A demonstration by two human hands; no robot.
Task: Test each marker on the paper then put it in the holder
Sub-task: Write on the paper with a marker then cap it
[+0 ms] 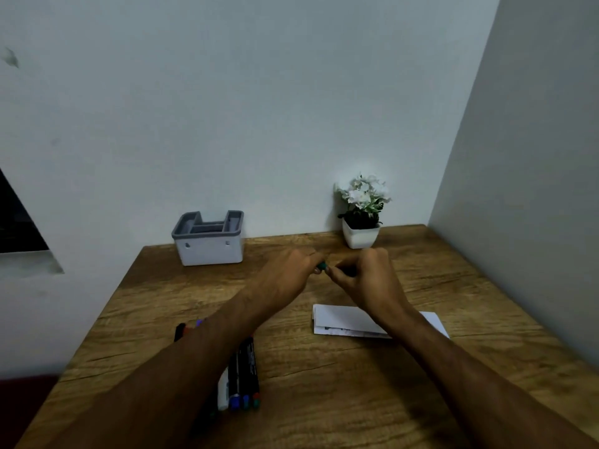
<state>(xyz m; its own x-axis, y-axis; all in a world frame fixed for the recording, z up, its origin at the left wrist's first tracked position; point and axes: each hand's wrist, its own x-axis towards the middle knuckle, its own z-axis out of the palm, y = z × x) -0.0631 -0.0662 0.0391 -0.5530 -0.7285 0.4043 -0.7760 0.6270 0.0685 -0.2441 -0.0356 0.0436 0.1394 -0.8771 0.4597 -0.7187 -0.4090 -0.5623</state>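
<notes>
Nearest, a row of dark capped markers [241,380] waits untested beside the folded white paper [343,320], while above the wooden table [324,400] the left hand [288,273] and right hand [363,277] both pinch one green-capped marker [321,266] (apparently at its cap), the grey-rimmed white holder [209,241] beyond seemingly empty.

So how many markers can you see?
About 6: one green-capped marker held between the left hand and the right hand, and roughly five in the pile of markers on the table under the left forearm, which may hide more.
</notes>
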